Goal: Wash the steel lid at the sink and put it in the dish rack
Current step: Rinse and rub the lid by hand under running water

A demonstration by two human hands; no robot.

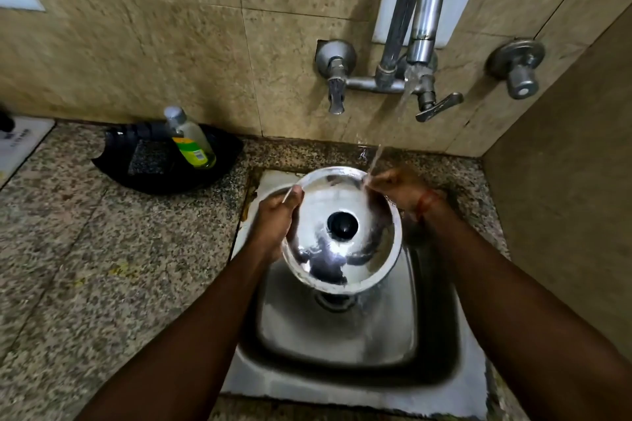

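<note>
A round steel lid (337, 253) with a black knob at its centre is held tilted over the steel sink (342, 366). My left hand (275, 219) grips the lid's left rim, thumb over the edge. My right hand (398, 188) is at the lid's upper right rim, fingers against the edge, right under the stream of water falling from the tap (422, 20). The far side of the lid hides part of my right hand's fingers. No dish rack is in view.
A black tray (164, 178) on the granite counter at left holds a dark scrub pad (148, 159) and a bottle of green liquid (191, 138). Tap handles (439, 106) stick out from the tiled wall. A side wall closes the right.
</note>
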